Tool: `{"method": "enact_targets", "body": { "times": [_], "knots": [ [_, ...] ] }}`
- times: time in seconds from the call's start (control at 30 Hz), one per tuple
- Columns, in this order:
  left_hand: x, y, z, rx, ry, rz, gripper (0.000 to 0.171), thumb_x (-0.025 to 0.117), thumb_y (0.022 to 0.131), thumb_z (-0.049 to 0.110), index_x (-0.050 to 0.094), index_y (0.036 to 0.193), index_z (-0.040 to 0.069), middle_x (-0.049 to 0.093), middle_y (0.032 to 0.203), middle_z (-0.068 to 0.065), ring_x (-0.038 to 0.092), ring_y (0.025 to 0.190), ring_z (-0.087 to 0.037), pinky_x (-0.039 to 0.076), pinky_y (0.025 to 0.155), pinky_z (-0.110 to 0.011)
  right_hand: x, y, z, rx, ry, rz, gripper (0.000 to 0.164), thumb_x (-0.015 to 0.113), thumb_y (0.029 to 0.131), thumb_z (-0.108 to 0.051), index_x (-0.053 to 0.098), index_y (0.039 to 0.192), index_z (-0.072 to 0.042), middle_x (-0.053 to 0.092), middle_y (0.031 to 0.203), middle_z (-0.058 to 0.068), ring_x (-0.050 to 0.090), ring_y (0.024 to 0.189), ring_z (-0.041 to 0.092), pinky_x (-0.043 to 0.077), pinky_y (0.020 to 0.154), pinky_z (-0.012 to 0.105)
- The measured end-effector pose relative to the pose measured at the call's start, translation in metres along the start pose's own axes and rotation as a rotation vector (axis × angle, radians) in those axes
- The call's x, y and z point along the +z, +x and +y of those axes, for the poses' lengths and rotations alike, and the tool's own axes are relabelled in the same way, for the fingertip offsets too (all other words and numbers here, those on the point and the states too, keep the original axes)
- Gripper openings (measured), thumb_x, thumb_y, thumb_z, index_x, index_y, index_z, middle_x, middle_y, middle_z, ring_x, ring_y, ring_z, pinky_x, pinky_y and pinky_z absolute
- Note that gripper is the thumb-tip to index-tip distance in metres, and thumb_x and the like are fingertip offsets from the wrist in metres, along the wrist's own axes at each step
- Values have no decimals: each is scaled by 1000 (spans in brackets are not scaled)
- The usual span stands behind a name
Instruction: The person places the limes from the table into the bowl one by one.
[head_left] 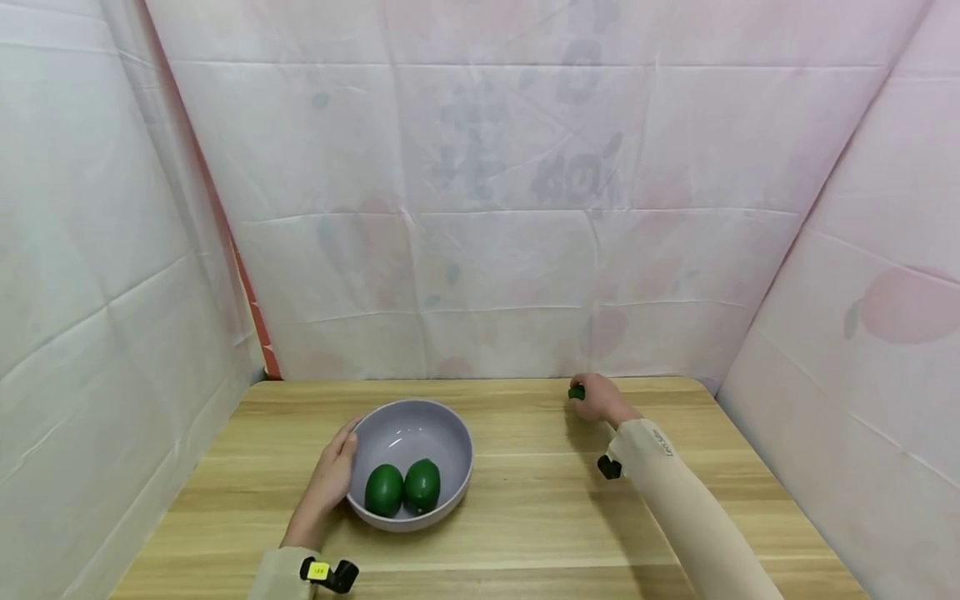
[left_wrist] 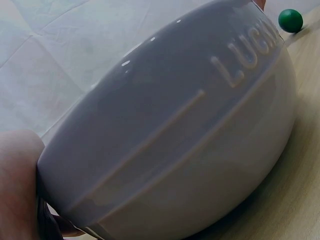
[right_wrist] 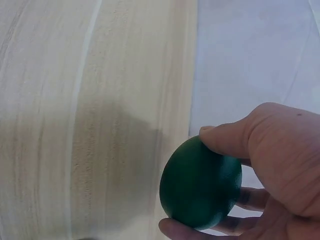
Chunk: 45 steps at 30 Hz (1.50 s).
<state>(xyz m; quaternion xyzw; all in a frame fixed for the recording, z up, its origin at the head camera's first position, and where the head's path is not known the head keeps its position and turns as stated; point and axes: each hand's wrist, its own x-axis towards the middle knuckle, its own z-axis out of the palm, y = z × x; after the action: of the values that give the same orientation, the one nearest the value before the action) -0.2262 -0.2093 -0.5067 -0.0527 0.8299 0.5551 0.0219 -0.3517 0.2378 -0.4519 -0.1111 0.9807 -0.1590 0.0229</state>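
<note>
My left hand (head_left: 335, 471) holds the left side of a grey-purple bowl (head_left: 412, 421), with the thumb at the rim. Raised lettering marks the outer wall of the bowl (left_wrist: 165, 130) in the left wrist view. Two dark green, egg-shaped fruits lie side by side in the bowl: a left one (head_left: 384, 491) and a right one (head_left: 422, 485). Far to the right, near the table's back edge, my right hand (head_left: 597, 398) pinches another smooth green egg-shaped fruit (right_wrist: 200, 182) between thumb and fingers. The hand hides most of that fruit in the head view.
The wood-grain table (head_left: 517, 500) ends at a pale printed cloth (head_left: 495, 250) hung behind it. More cloth hangs at the left (head_left: 97, 333) and right (head_left: 862, 400) sides. A green round thing (left_wrist: 290, 21) appears beyond the bowl in the left wrist view.
</note>
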Motion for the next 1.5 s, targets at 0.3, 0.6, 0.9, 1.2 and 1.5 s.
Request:
{"method": "enact_targets", "body": {
  "times": [0.3, 0.6, 0.9, 1.2, 1.5],
  "knots": [
    [1, -2, 0, -4, 4, 1, 44, 16, 97, 47, 22, 140, 38, 19, 152, -1, 15, 141, -33, 21, 108, -56, -7, 1, -13, -61, 18, 104, 35, 59, 84, -19, 56, 114, -3, 60, 103, 17, 55, 84, 25, 48, 68, 37],
    [0, -2, 0, -1, 6, 2, 44, 16, 97, 46, 22, 140, 38, 19, 152, -1, 15, 141, -32, 21, 109, -56, -19, -3, -41, -135, 17, 134, 32, 59, 85, -22, 57, 114, -9, 59, 101, 13, 53, 82, 23, 46, 64, 34],
    [-1, -1, 0, -2, 10, 1, 45, 16, 97, 48, 22, 140, 38, 19, 152, -1, 15, 141, -32, 20, 109, -56, -23, -7, -70, -249, 19, 221, 32, 61, 85, -25, 57, 115, -14, 59, 100, 12, 53, 80, 22, 45, 63, 32],
    [0, -3, 1, 2, 8, 0, 44, 16, 97, 47, 23, 140, 38, 20, 152, -1, 15, 141, -32, 21, 109, -56, -30, -17, -100, -293, 23, 257, 34, 60, 85, -27, 57, 117, -18, 58, 104, 12, 53, 79, 21, 45, 61, 30],
    [1, -2, 0, 6, 2, 3, 44, 17, 96, 49, 23, 139, 39, 21, 151, 0, 17, 140, -32, 22, 108, -56, -32, -27, -138, -360, 6, 228, 35, 57, 86, -32, 55, 119, -19, 59, 102, 9, 53, 77, 17, 43, 59, 26]
  ]
}}
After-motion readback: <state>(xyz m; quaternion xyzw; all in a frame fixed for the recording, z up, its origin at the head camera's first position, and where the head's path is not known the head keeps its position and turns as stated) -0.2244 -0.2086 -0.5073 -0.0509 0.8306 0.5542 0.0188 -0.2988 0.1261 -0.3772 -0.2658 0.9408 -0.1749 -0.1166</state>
